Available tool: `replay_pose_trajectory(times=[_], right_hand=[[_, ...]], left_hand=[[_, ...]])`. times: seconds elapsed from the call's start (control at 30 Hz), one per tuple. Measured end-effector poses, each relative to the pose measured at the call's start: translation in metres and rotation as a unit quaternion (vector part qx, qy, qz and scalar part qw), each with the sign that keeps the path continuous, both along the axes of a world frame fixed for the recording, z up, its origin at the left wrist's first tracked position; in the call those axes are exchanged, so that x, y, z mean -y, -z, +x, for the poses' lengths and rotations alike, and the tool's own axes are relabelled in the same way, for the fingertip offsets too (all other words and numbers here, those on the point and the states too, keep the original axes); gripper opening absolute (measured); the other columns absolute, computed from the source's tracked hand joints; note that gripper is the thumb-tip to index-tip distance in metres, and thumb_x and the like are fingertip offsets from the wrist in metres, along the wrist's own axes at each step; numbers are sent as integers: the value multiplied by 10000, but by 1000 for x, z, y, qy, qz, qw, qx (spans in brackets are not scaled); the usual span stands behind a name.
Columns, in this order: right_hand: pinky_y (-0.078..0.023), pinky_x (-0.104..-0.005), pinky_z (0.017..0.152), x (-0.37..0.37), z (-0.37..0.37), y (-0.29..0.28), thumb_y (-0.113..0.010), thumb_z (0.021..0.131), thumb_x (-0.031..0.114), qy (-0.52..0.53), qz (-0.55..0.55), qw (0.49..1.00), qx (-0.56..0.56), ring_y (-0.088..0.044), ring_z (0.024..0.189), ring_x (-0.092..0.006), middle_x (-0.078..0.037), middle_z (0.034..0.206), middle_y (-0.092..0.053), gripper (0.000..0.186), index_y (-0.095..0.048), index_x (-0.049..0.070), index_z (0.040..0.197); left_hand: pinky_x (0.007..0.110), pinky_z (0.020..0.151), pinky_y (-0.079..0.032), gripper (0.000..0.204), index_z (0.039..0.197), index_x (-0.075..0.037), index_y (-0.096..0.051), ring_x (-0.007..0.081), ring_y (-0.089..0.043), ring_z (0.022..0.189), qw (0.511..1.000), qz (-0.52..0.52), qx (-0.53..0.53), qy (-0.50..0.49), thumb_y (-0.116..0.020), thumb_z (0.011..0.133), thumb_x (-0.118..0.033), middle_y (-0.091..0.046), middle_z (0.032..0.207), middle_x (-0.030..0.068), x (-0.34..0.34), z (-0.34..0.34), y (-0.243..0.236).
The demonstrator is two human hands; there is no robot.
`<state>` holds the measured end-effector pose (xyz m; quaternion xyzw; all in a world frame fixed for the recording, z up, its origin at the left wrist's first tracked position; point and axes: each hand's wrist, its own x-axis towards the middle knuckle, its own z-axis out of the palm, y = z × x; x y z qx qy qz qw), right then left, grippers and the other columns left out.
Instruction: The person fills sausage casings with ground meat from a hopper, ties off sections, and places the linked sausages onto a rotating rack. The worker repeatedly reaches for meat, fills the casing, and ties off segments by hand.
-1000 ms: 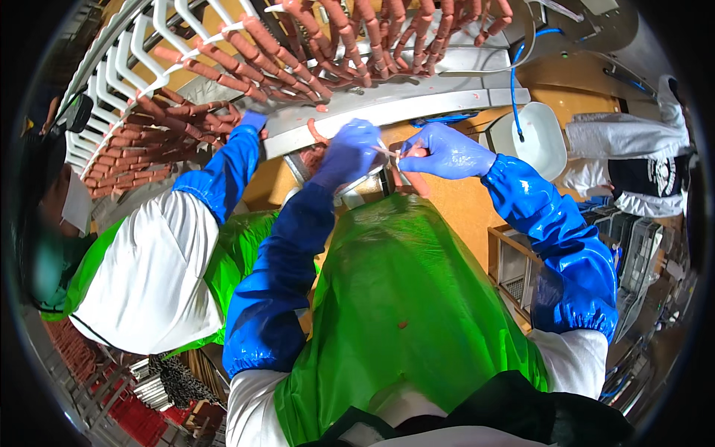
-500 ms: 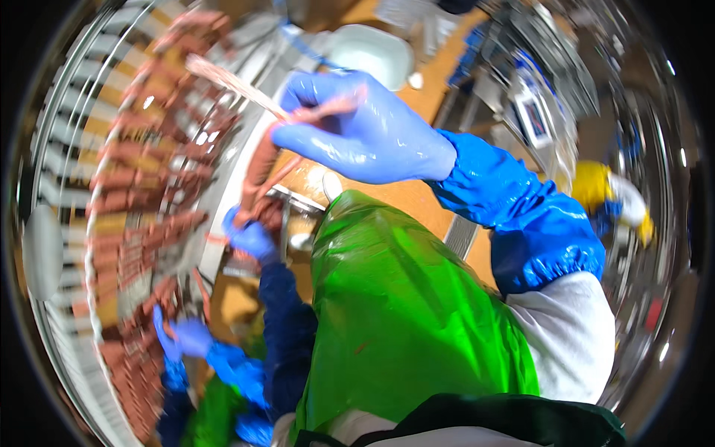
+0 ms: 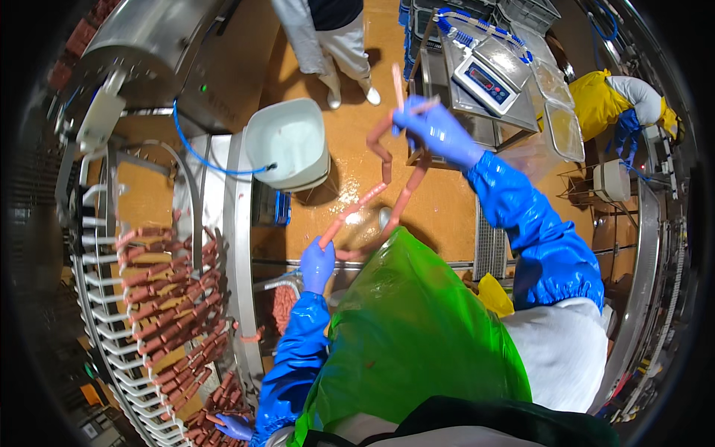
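My right hand [image 3: 433,130], in a blue glove, is raised at the upper middle, closed on a string of pink sausage links [image 3: 365,200] with a pale, thin end [image 3: 397,80] sticking up. The string hangs in a long loop down toward my green apron [image 3: 417,320]. Lower and to the left, my left hand [image 3: 319,264], also gloved, is closed round the same string at a link. Beside that hand, a metal container holds pink minced meat [image 3: 284,307].
Sausage chains [image 3: 167,313] hang on a curved white rack at left. A tub [image 3: 285,134] with a hose, a steel machine [image 3: 141,37] and a scale [image 3: 484,82] on a trolley stand ahead. A person's legs [image 3: 342,59], a yellow-clad worker [image 3: 596,108] and another worker's hand [image 3: 234,426] also show.
My view has swung round, putting the sausage rack on the left. Both hands have moved apart, and the sausage string now hangs stretched out in a loop between them.
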<state>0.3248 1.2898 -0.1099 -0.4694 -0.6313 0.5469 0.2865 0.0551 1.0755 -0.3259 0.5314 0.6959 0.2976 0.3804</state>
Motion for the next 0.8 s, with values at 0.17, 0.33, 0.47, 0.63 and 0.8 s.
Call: replay_pose_trajectory(times=[0.17, 0.33, 0.47, 0.63, 0.8], right_hand=[[-480, -281, 695, -11, 39, 66, -581, 936, 254, -241, -255, 937, -11, -569, 825, -104, -48, 922, -645, 190, -625, 71, 959], [-464, -278, 822, -47, 93, 25, -667, 880, 238, -242, -93, 965, -39, -551, 927, -110, -41, 947, -625, 239, -636, 90, 1065], [-457, -295, 883, -110, 187, -9, -730, 814, 309, -129, 24, 988, 81, -549, 967, -131, -42, 951, -604, 418, -627, 76, 1146], [-479, -312, 865, -205, 277, -54, -722, 782, 126, 40, 179, 936, 301, -588, 979, -187, -102, 1069, -607, 513, -511, 57, 1245], [-476, -371, 786, -281, 324, 5, -618, 865, 194, 176, 243, 898, 323, -595, 888, -257, -145, 977, -606, 267, -520, 55, 1071]], left_hand=[[439, 594, -443, 245, 792, -165, -654, 313, -620, 638, 816, 165, -266, 486, -683, 762, -407, -610, 642, 93, -166, 75, -151], [409, 665, -448, 340, 1003, -172, -657, 303, -606, 681, 832, 216, -196, 472, -757, 711, -314, -619, 696, 81, -268, 162, -218], [358, 673, -474, 356, 1088, -81, -615, 224, -591, 676, 926, 198, -58, 316, -733, 787, -231, -582, 719, 80, -284, 167, -208], [346, 672, -484, 341, 1073, -40, -585, 215, -594, 705, 955, 20, -66, 287, -705, 835, -253, -587, 755, 87, -259, 113, -121], [341, 671, -491, 345, 1081, -53, -581, 208, -606, 710, 965, -86, -52, 241, -682, 853, -291, -601, 770, 80, -216, 68, -64]])
